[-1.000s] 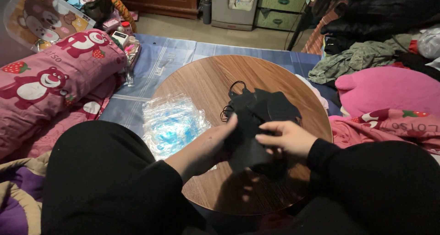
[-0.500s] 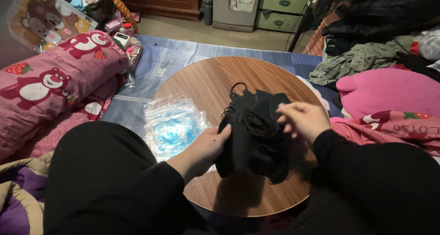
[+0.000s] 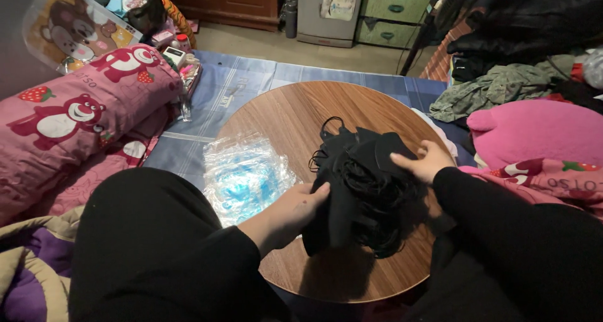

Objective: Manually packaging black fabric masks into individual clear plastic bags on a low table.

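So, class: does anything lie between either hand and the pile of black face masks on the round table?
Nothing visible does. The left hand grips the near-left edge of the black masks, and the right hand rests on the pile's right side. The clear plastic bag lies apart, to the left.

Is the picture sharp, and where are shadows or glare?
Head view: dim light, fairly sharp; the black masks lose detail in darkness; glare on the clear plastic bag; a soft shadow falls on the round wooden table under the left hand.
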